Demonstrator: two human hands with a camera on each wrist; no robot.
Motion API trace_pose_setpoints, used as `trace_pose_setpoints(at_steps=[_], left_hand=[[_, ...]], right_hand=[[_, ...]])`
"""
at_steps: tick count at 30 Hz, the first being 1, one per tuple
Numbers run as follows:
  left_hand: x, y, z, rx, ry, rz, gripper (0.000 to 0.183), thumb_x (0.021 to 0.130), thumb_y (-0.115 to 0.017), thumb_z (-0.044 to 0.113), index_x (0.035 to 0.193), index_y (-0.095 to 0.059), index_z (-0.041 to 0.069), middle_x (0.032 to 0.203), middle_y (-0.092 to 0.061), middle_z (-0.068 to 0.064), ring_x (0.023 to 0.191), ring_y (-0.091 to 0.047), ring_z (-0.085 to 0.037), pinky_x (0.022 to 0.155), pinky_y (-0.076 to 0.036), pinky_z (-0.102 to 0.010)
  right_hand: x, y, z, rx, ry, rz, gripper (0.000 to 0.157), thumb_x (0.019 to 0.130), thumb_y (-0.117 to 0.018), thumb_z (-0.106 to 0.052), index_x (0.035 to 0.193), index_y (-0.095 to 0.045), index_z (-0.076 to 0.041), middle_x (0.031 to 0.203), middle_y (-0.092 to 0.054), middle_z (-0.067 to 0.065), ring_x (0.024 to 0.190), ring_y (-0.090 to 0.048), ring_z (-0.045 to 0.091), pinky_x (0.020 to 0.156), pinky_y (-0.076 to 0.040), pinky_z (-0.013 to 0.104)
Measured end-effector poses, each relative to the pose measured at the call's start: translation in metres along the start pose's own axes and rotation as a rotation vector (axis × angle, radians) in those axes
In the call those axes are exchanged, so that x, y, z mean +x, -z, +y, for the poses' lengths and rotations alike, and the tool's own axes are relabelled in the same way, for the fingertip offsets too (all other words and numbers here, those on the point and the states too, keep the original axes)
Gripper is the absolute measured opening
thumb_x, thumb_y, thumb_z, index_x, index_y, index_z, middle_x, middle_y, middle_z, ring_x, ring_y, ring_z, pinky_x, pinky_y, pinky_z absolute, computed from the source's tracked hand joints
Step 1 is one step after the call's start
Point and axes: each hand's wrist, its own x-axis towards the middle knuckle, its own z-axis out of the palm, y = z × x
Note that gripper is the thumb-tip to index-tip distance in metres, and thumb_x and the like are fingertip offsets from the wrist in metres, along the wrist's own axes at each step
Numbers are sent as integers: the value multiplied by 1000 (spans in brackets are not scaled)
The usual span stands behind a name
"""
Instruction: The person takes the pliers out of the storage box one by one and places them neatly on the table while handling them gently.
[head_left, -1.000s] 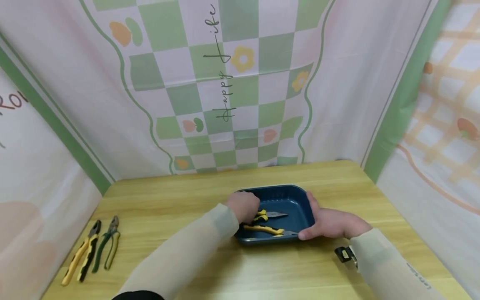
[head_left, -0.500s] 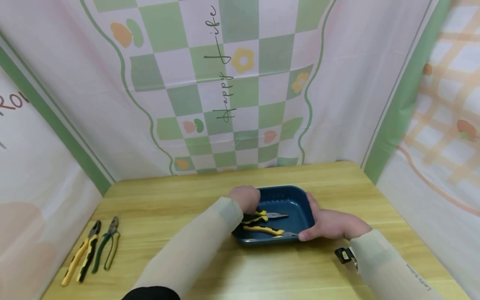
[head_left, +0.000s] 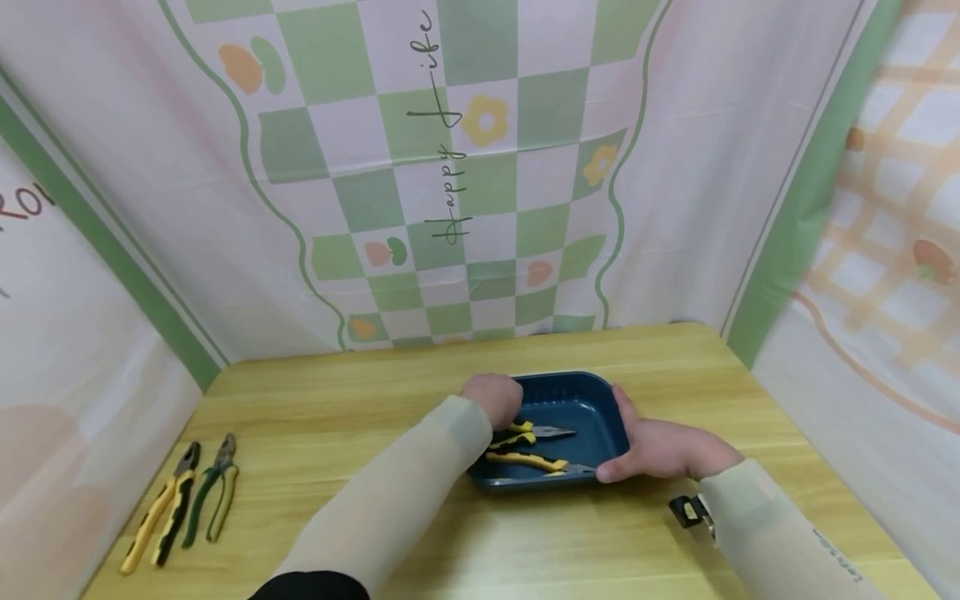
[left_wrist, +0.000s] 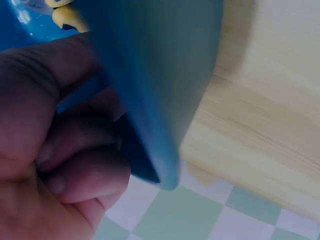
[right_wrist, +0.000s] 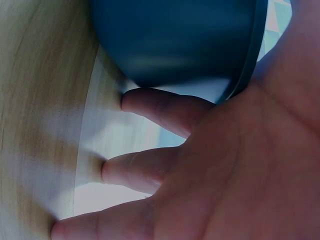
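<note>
Head view: on the pale wooden table (head_left: 525, 546) sits a dark-blue rectangular tray (head_left: 594, 417), likely stiff, slippery, best held by its end walls. My right hand (head_left: 660, 446) braces one end, fingers straight; my left hand (head_left: 495, 400) curls at the other, grip unclear.

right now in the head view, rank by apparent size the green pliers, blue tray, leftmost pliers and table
1. Table
2. Blue tray
3. Leftmost pliers
4. Green pliers, only slightly shorter; the leftmost pair reaches nearer, so real sizes are unsure.
</note>
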Motion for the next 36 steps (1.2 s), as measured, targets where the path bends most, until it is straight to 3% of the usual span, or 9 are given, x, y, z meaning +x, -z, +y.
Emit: trace_pose_setpoints(at_steps=[9, 15, 22, 26, 29, 36], left_hand=[[-4, 10, 6, 82, -20, -37, 22, 105, -53, 22, 95, -73, 19, 94, -67, 3, 73, -56, -13, 72, -52, -32], [-8, 11, 6, 67, -9, -36, 24, 106, -50, 19, 97, -73, 18, 97, -67, 2, 73, -54, -12, 70, -51, -32], [-6, 7, 3, 28, -18, -31, 28, 106, -49, 16, 84, -67, 15, 82, -60, 0, 65, -46, -15, 58, -44, -31], [-7, 8, 1, 32, -15, 9, 32, 105, -50, 16, 76, -64, 15, 74, -57, 0, 61, -46, -16, 54, -43, -30], [-7, 10, -1, 40, -16, 44, 32, 104, -51, 17, 75, -64, 16, 74, -58, 1, 63, -49, -16, 57, -46, -31], [-7, 17, -9, -36, -16, 25, 22, 101, -57, 17, 80, -65, 16, 83, -61, 2, 74, -56, -15, 70, -51, -34]], right_hand=[[0, 0, -1, -4, 4, -1, 139, 78, -84, -46, 149, 25, 3, 146, -21, 47, 128, -42, 46, 106, -29, 60], [0, 0, -1, -34, 13, 3, 138, 79, -84, -46, 149, 23, 5, 143, -26, 47, 124, -47, 44, 105, -32, 59], [-1, -1, -2, -13, 4, 2, 138, 78, -84, -45, 149, 23, 5, 144, -23, 48, 126, -44, 46, 106, -30, 60], [-1, -1, -1, -5, -17, 7, 138, 77, -85, -46, 150, 22, 5, 145, -22, 48, 126, -43, 46, 105, -30, 61], [-1, -1, -1, -4, -18, 8, 138, 78, -84, -47, 150, 22, 4, 146, -20, 48, 127, -42, 47, 106, -30, 61], [-1, 1, -1, 22, -7, 4, 139, 78, -85, -44, 150, 23, 3, 145, -21, 48, 127, -42, 46, 106, -29, 61]])
